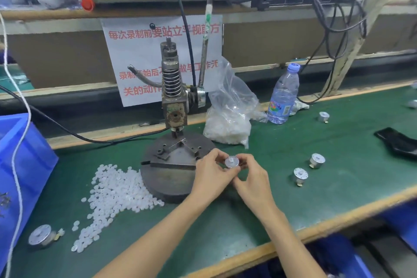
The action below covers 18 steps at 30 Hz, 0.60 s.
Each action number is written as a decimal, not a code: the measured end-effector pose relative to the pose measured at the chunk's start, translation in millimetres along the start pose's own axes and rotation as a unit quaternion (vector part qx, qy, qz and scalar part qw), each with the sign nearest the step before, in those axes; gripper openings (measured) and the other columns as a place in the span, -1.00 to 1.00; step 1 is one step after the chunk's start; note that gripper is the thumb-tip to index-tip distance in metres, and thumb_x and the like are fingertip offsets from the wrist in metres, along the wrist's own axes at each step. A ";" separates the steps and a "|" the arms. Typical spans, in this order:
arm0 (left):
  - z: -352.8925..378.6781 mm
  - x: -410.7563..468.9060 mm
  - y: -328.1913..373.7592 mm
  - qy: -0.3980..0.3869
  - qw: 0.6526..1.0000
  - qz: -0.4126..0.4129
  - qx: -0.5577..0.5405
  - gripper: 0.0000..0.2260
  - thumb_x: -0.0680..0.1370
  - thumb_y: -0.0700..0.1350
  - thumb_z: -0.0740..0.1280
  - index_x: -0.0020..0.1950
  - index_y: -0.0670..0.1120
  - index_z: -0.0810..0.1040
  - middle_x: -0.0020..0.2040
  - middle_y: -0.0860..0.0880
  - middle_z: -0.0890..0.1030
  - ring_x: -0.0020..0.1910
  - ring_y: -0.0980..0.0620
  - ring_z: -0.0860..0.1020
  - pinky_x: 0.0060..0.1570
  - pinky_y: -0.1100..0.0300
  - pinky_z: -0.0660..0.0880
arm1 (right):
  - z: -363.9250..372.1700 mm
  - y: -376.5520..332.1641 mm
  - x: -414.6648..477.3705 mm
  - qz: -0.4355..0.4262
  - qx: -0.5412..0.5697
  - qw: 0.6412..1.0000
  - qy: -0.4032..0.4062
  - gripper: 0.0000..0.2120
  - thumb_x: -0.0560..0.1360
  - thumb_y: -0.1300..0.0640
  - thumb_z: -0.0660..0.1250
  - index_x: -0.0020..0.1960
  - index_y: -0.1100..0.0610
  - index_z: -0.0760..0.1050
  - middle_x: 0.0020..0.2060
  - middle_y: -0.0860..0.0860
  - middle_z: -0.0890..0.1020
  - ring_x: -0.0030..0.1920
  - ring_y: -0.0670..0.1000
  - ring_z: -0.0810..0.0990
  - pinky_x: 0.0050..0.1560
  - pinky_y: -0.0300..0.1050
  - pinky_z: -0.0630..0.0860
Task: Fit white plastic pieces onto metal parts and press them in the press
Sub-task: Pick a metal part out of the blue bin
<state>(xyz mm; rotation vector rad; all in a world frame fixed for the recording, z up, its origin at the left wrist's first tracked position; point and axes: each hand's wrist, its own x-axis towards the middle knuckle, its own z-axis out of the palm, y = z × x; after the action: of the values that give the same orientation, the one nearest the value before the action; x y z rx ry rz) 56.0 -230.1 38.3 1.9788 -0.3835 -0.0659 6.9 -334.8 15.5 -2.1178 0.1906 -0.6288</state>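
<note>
both my hands meet just in front of the press (pixel 174 97), over the near right edge of its round base (pixel 167 178). my left hand (pixel 211 175) and my right hand (pixel 253 179) each pinch the rim of one round metal part (pixel 232 162) with curled fingertips, holding it flat side up between them. a small white piece (pixel 231 160) sits on the middle of its top face; i cannot tell how far it is seated.

a loose pile of white pieces (pixel 112 192) lies on the green bench (pixel 304 205) against the left side of the base. a clear bag (pixel 228 117) with more white bits stands behind the base to the right, with a water bottle (pixel 283 95) just beyond it. two more metal parts (pixel 317 160) (pixel 300 175) lie to the right of my hands, a third (pixel 324 117) farther back. another metal part (pixel 41 236) lies near the left edge, beside a blue bin (pixel 20 165).
</note>
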 end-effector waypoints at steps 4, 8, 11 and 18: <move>45.5 9.1 11.7 -0.062 0.996 0.002 0.061 -0.85 0.37 -0.07 0.44 -0.13 -0.06 0.55 -0.17 0.03 0.64 -0.28 0.06 0.51 -0.17 0.22 0.44 | -28.5 27.4 2.6 0.062 -0.214 0.974 0.038 -0.75 0.38 0.17 0.38 0.06 0.09 0.53 0.02 -0.01 0.58 0.07 0.08 0.50 0.02 -0.08 0.22; 84.6 13.8 17.9 -0.116 0.992 -0.006 0.045 -0.85 0.45 -0.10 0.39 -0.01 -0.09 0.57 -0.05 0.00 0.65 -0.20 0.09 0.56 -0.12 0.38 0.45 | -54.2 52.1 4.7 0.110 -0.399 0.910 0.036 -0.71 0.46 -0.06 0.24 0.12 0.01 0.50 0.16 -0.04 0.46 0.19 0.04 0.35 0.06 -0.07 0.08; 101.9 14.7 25.4 -0.153 0.988 -0.007 0.023 -0.71 0.50 -0.15 0.34 0.21 -0.14 0.52 0.09 -0.05 0.62 -0.07 0.08 0.57 -0.12 0.54 0.33 | -68.8 66.1 8.9 0.134 -0.420 0.895 0.066 -0.72 0.47 -0.03 0.27 0.13 0.04 0.52 0.18 0.00 0.47 0.21 0.08 0.33 0.09 -0.04 0.08; 104.6 7.3 24.7 -0.190 0.981 0.001 0.034 -0.63 0.50 -0.25 0.26 0.31 -0.13 0.44 0.19 -0.08 0.57 0.14 0.02 0.51 0.07 0.44 0.30 | -76.6 80.0 17.5 0.163 -0.424 0.884 0.108 -0.66 0.48 -0.03 0.30 0.18 0.12 0.51 0.16 0.12 0.51 0.20 0.17 0.35 0.10 0.02 0.12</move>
<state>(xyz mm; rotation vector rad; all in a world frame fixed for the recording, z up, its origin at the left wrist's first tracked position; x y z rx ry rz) 34.2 -333.3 16.4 2.0323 -0.6399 -0.4397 -9.0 -443.7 -6.0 -2.7305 1.0970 -0.6387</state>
